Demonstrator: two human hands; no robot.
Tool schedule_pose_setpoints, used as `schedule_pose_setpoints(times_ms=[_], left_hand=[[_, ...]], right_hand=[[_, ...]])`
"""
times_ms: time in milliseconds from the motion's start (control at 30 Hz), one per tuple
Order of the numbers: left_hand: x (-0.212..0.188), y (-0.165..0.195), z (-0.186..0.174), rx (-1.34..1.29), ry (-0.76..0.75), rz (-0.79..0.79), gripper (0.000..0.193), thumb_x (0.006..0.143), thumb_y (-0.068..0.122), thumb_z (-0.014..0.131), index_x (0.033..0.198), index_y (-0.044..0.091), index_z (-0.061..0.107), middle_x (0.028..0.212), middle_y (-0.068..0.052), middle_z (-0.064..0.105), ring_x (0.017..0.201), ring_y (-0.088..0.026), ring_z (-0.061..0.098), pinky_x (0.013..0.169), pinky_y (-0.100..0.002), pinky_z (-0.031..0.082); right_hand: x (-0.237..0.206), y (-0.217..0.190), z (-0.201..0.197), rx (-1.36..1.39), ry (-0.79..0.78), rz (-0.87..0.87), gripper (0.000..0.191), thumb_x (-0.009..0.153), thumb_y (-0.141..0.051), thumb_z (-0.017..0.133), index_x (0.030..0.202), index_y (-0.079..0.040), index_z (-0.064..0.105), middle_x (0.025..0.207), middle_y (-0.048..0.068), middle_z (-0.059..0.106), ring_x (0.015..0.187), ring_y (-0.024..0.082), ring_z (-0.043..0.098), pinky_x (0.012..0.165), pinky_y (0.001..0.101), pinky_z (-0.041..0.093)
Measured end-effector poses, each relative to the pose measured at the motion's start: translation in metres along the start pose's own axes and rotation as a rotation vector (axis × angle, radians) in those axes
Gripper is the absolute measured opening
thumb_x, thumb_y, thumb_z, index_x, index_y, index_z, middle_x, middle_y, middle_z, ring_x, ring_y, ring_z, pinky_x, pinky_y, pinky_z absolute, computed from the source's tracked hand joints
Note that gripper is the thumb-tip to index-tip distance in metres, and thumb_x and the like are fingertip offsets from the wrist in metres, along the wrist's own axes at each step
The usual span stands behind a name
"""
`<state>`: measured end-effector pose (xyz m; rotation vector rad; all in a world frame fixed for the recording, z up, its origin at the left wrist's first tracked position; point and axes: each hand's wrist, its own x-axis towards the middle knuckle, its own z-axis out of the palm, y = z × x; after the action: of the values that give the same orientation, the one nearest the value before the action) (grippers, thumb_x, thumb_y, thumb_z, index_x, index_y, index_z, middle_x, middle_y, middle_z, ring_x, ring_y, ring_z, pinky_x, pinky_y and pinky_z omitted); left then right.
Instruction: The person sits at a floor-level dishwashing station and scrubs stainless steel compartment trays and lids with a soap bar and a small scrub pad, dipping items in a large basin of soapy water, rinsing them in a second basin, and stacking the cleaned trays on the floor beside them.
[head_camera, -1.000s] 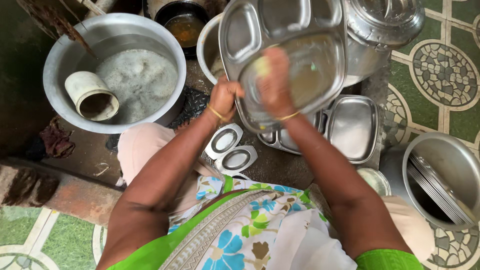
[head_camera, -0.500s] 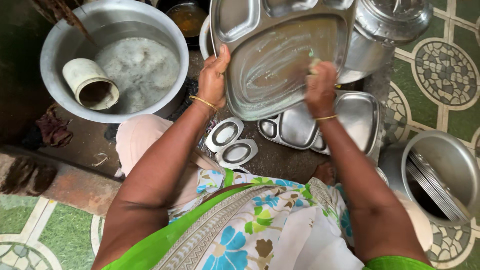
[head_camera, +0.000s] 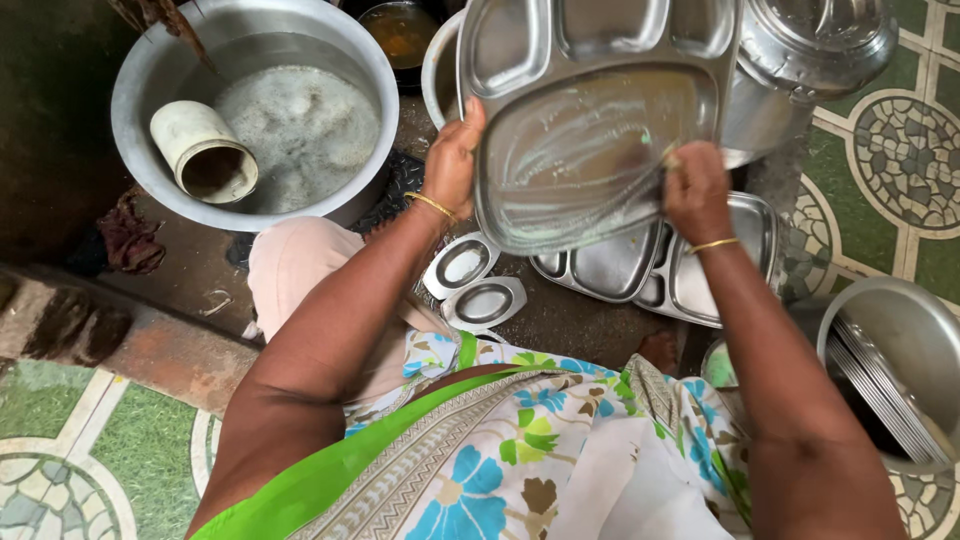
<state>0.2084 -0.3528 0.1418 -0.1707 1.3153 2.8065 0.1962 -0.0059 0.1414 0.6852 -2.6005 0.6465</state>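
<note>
Stacked steel trays (head_camera: 660, 270) and small lids (head_camera: 472, 285) crowd the ground below (bare dark floor (head_camera: 560, 325) between them).

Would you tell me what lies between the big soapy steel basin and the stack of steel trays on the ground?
In the head view, two small oval steel dishes lie there on the wet dark floor.

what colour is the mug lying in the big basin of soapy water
White or off-white, its inside dark; the mug shows best in the head view, tipped on its side.
</note>
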Motion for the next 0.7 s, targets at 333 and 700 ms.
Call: schedule_pose_setpoints(times_ms=[333,700], left_hand=[[-0.01,-0.046,0.012,0.601,-0.119,0.166,0.058,0.111,0.051,0.048,0.109,-0.002,0.072,0.099,-0.006,0.073,0.09,-0.013,0.062,0.087,-0.027,0.051],[-0.01,-0.029,0.012,0.479,-0.497,-0.001,0.057,0.07,-0.016,0.052,0.125,-0.002,0.062,0.089,-0.005,0.066,0.072,-0.012,0.059,0.06,-0.029,0.047]], right_hand=[[0.033,-0.12,0.065,0.016,0.36,-0.482,0.033,0.1,-0.007,0.056,0.131,0.004,0.055,0.134,0.022,0.052,0.125,0.042,0.052,0.109,0.0524,0.041],[0.085,-0.164,0.052,0.401,0.389,-0.07,0.037,0.11,-0.01,0.054,0.143,0.005,0.047,0.146,0.024,0.046,0.139,0.043,0.048,0.118,0.0464,0.038]])
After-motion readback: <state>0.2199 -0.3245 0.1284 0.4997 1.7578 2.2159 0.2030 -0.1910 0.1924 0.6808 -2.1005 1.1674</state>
